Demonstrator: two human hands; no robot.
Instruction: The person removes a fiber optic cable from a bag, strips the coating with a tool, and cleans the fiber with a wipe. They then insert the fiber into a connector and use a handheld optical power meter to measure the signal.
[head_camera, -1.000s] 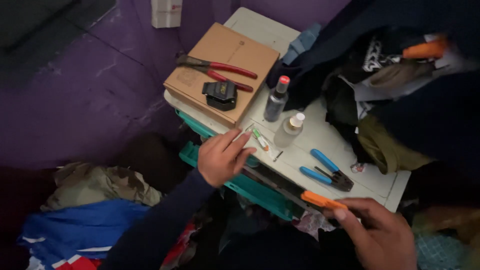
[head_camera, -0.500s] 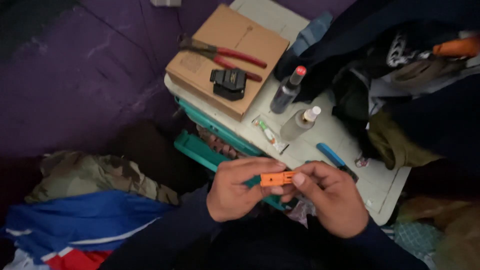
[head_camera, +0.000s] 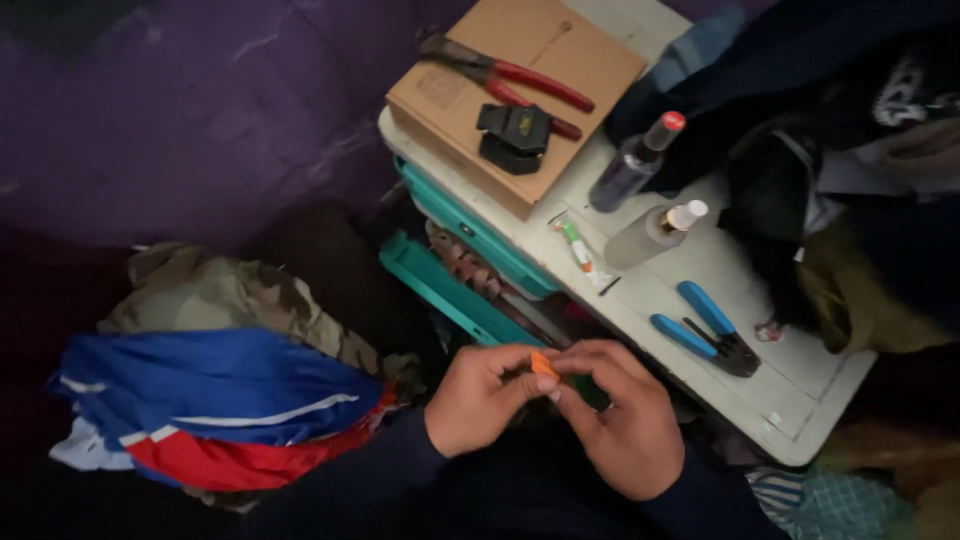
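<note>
- Two hands meet in front of the white table (head_camera: 800, 410): your left hand (head_camera: 475, 400) and right hand (head_camera: 620, 425) both pinch a small orange tool (head_camera: 543, 364) between thumbs and fingertips, held in the air just off the table's near edge, over the dark space above your lap.
- Little of the orange piece shows past your fingertips, so the grip looks shallow; if it slips, it would likely drop into the dim clutter below, among the blue, white and red cloth (head_camera: 215, 400) and the camouflage fabric (head_camera: 220, 300), where it would be hard to spot.
- Beyond your hands on the table lie blue-handled crimping pliers (head_camera: 705, 330), hard, with rubbery grips.
- Farther along the table stand a dark bottle with a red cap (head_camera: 635, 165) and a grey bottle with a white cap (head_camera: 655, 230); both are tall and narrow, and I judge a careless reach could tip them.
- At the table's far end, a flat cardboard box (head_camera: 590, 70) carries red-handled pliers (head_camera: 515, 80) and a small black device (head_camera: 513, 135).
</note>
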